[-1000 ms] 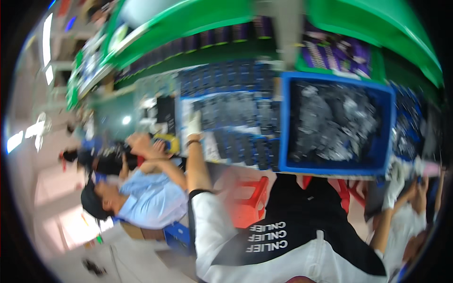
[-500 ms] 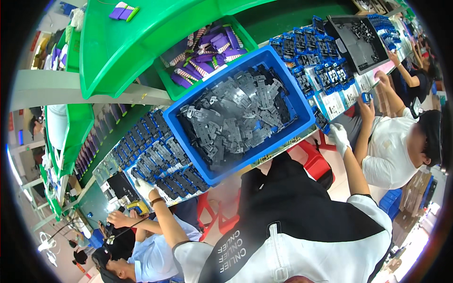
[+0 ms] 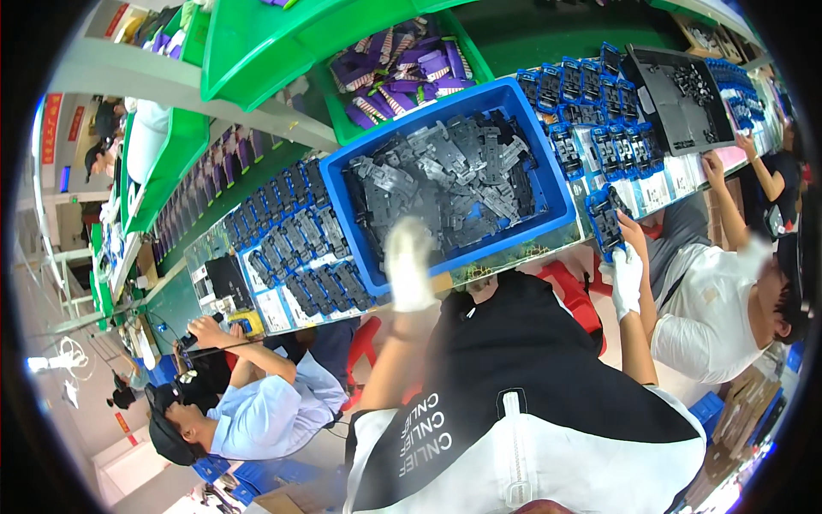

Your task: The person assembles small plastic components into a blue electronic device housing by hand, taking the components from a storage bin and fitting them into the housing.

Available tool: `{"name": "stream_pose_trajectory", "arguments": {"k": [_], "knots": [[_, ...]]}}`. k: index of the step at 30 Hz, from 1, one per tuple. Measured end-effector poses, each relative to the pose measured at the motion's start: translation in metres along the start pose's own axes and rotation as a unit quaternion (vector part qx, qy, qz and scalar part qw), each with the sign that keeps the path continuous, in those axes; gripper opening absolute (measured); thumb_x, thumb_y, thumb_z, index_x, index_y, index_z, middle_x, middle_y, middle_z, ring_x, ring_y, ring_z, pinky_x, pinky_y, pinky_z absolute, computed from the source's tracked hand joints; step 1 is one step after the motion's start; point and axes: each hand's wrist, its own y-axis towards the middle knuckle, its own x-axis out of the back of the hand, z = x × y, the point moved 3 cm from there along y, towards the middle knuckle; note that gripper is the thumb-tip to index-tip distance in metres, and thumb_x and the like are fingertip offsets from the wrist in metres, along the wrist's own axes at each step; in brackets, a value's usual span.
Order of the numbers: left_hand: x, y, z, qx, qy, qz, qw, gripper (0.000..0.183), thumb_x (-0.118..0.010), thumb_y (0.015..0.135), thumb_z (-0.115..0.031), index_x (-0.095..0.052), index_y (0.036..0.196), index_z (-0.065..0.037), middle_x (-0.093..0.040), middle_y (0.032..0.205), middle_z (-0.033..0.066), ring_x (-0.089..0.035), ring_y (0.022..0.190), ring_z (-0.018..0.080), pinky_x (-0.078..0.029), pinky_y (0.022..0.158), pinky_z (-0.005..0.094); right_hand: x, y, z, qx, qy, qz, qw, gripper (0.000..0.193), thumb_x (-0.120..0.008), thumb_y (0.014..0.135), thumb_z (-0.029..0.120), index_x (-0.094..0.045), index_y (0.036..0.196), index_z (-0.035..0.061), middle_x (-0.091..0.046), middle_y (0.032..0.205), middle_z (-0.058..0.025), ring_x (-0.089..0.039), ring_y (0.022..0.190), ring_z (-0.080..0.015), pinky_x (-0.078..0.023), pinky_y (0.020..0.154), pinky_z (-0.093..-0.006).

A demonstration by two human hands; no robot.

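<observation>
Bench edge (image 3: 479, 271) passes beneath our blurred left hand (image 3: 409, 264), grip we can't tell, at the blue bin's near rim (image 3: 505, 247); our right hand (image 3: 627, 281) pinches a blue-black part (image 3: 604, 224) just past its right side.

Purple pieces (image 3: 421, 64) in a green tray (image 3: 473, 50)

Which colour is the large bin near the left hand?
Blue: the large bin shows best in the head view.

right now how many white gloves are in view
2. One is on the left hand, motion-blurred, at the near side of the blue bin; the other is on the right hand, at the lower end of a black-and-blue part. Others may be hidden.
</observation>
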Motion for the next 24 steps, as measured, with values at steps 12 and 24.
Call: {"name": "stream_pose_trajectory", "arguments": {"k": [12, 24], "knots": [[-0.058, -0.032, 0.025, 0.193, -0.425, 0.047, 0.883, 0.069, -0.058, 0.081, -0.063, -0.047, 0.129, -0.016, -0.054, 0.124, 0.0115, -0.05, 0.118, 0.0331, -0.039, 0.104, 0.0498, -0.168, -0.055, 0.107, 0.304, -0.132, 0.358, 0.873, 0.032, -0.055, 0.094, 0.024, -0.06, 0.111, -0.002, -0.065, 0.08, -0.0124, -0.062, 0.058, -0.0168, -0.05, 0.057, -0.0284], [-0.012, -0.064, -0.026, 0.147, -0.482, 0.0, 0.864, 0.065, -0.059, 0.086, -0.056, -0.047, 0.129, -0.01, -0.056, 0.122, 0.0101, -0.053, 0.115, 0.0307, -0.043, 0.101, 0.0483, -0.262, 0.108, 0.07, 0.322, -0.386, 0.058, 0.862, 0.058, -0.071, 0.081, 0.026, -0.05, 0.127, -0.0002, -0.067, 0.086, -0.0183, -0.067, 0.075, -0.0314, -0.053, 0.067, -0.0398]]}}
